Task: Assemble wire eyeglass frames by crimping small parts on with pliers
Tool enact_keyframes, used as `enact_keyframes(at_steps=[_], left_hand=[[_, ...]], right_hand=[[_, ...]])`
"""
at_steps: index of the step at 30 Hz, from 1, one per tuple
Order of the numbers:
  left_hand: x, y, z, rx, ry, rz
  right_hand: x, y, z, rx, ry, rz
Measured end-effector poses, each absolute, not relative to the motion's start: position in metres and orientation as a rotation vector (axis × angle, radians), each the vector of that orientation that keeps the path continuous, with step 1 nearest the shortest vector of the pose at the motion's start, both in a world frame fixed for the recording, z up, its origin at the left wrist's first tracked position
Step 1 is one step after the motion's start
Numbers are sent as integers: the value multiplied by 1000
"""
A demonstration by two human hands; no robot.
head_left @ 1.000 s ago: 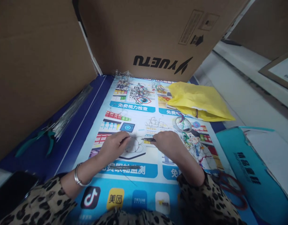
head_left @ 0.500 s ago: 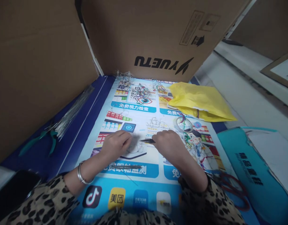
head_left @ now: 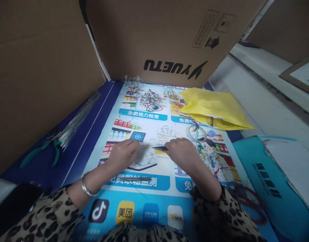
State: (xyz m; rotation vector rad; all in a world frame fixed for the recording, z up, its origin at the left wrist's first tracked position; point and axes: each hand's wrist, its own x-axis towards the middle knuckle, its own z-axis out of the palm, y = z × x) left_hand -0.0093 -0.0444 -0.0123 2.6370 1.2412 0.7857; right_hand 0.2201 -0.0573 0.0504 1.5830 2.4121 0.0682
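My left hand [head_left: 123,154], a silver bangle at its wrist, is closed in a pinch above the printed sheet [head_left: 144,196]. What its fingertips hold is too fine to make out. Thin looped wire [head_left: 145,160] shows just beside and below those fingers. Closed around a dark tool with a slim pointed tip [head_left: 160,148], my right hand [head_left: 181,153] aims the tip leftward at the left hand, with a gap between them. The tool's rear part is hidden in the palm. Another loose wire bundle [head_left: 167,131] lies beyond the hands.
Cardboard walls [head_left: 149,37] stand behind and to the left. On the left are teal-handled pliers [head_left: 50,151] and straight wires [head_left: 77,122]. A yellow bag [head_left: 216,109], a roll of clear tape [head_left: 197,133], red-handled scissors [head_left: 252,205] and a teal packet [head_left: 265,181] lie rightward.
The dark tool's tip has moved slightly up and to the right, and its gap from my left hand has widened a little. Both hands remain closed.
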Motion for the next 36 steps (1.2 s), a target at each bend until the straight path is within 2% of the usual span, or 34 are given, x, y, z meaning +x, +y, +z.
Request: enact_keyframes(at_steps=[8,16,36], left_hand=[[-11,-44,-18,2601,1280,817],[-8,-44,-17,2593,1260,887],[-7,-45,-20,2658,1345,866]], right_hand=[[229,-50,39,1636,2334,83],[226,-49,57,1730,2414,188],[193,-43,28,1362,2675,295]])
